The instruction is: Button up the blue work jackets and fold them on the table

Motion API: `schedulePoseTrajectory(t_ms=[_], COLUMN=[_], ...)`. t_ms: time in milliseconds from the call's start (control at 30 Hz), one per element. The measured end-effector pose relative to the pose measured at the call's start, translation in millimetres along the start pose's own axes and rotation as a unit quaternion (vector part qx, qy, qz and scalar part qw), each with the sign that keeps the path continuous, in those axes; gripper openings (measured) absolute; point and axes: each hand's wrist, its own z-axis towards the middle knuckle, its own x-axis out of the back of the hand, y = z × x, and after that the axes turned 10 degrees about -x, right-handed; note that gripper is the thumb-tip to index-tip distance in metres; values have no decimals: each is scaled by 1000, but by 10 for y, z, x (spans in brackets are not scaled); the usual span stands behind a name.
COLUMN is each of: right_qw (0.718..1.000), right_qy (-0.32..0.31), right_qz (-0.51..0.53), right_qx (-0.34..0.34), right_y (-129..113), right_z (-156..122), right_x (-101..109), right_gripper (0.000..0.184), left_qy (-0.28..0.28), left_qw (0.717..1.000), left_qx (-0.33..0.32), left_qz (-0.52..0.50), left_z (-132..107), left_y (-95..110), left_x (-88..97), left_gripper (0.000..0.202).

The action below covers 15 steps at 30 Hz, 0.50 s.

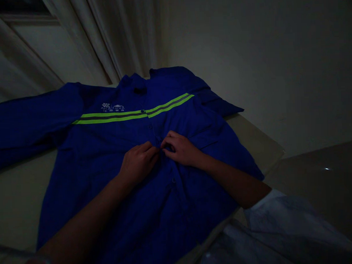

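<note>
A blue work jacket (109, 196) with a yellow-green and grey reflective stripe (112, 117) lies spread front side up, its collar away from me. At the middle of its front edge, my left hand (140, 158) pinches the cloth. Right beside it my right hand (179, 148) is closed in a pinch on the same front edge, thumb and forefinger forming a ring. The fingertips of both hands nearly meet. Dark buttons show along the front above and below the hands, one button (174, 180) lying below. Whatever small part sits between the fingertips is hidden.
Beneath the jacket is a pale tabletop (253, 139), its corner at the right. Light curtains (132, 33) hang behind on the left, and a plain wall (262, 59) rises behind on the right. The floor (319, 177) shows at the right. The room is dim.
</note>
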Motion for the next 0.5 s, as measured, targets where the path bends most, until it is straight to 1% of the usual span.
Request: schedulePoseTrajectory(t_ms=[133, 300, 500], right_qw=[1000, 1000, 1000], right_qy=[-10, -2, -2], right_qz=[4, 2, 1], right_qx=[-2, -16, -16], right_y=[-22, -36, -15], right_z=[3, -2, -3], right_x=[18, 20, 4], right_gripper=[11, 11, 15], left_qy=[-3, 3, 2], left_qw=[1000, 1000, 1000], left_qx=[5, 10, 4], left_qz=[-14, -28, -25], left_z=[3, 14, 17], left_y=[-7, -5, -11], left_x=[-1, 1, 0], left_gripper=[20, 17, 17])
